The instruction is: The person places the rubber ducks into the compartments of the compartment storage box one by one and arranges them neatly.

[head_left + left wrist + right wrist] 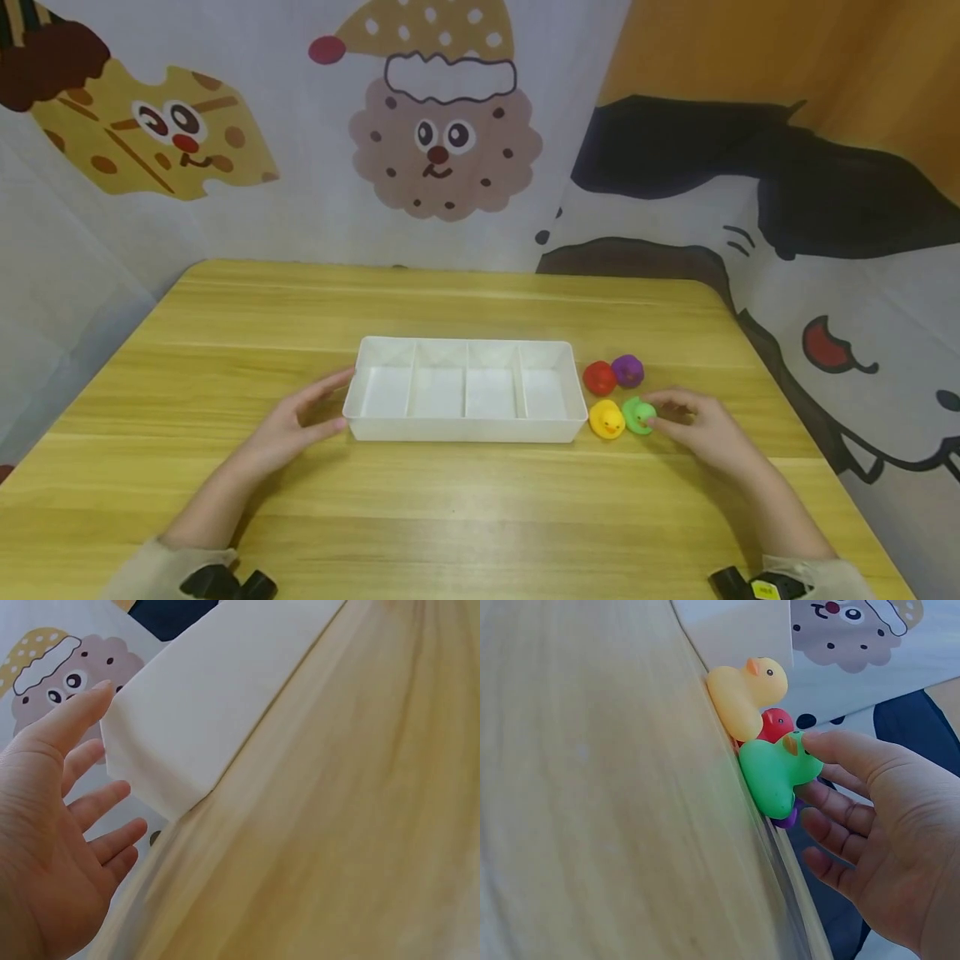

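A white tray point(461, 431) with several compartments in a row stands on the wooden table. At its left end is my left hand point(281, 425), thumb and fingers spread, the fingertips at the end wall. In the left wrist view that hand point(67, 810) holds nothing between its fingers. Right of the tray sit a yellow rubber duck point(607, 419), a red one point(599, 378), a purple one point(627, 371) and a green rubber duck point(637, 415). My right hand point(705, 429) pinches the green duck's head between thumb and fingers; the green duck point(769, 776) hides most of the purple one.
The wooden table point(450, 517) has rounded far corners. Behind it hangs a cloth point(285, 233) printed with cartoon food and animal faces. Black devices point(225, 583) are strapped to both wrists.
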A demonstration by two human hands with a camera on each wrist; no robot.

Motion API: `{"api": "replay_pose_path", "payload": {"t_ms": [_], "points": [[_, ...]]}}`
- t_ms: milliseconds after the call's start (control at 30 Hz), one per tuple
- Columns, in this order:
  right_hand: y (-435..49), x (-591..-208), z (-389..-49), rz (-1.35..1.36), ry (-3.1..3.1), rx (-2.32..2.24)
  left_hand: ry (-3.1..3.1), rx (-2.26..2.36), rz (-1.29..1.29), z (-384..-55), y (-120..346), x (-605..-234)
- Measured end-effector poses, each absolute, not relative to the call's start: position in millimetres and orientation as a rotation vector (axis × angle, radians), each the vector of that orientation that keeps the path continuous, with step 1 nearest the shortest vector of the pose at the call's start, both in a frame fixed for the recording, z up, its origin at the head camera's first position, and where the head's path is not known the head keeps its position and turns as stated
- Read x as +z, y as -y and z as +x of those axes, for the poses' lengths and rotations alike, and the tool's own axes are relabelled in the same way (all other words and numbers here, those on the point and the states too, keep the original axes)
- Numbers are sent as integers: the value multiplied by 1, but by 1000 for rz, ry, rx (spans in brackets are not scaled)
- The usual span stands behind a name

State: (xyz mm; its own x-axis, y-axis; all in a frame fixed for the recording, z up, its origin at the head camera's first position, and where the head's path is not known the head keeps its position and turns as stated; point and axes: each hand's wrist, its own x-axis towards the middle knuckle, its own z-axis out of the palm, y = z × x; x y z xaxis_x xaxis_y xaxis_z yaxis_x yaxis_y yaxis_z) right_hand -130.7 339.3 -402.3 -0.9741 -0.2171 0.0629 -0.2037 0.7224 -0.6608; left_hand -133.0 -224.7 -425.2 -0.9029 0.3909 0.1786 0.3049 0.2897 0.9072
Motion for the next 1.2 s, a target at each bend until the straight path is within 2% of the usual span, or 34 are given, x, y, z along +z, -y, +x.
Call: {"api": "replay_pose_path", "payload": {"t_ms": [467, 1200], "points": [[-338, -396, -129, -340, -2932, -1082, -2519, 1749, 593, -130, 214, -422], [-323, -361, -122, -370, -3100, -1028, -2509, 1754, 523, -128, 213, -419]]}}
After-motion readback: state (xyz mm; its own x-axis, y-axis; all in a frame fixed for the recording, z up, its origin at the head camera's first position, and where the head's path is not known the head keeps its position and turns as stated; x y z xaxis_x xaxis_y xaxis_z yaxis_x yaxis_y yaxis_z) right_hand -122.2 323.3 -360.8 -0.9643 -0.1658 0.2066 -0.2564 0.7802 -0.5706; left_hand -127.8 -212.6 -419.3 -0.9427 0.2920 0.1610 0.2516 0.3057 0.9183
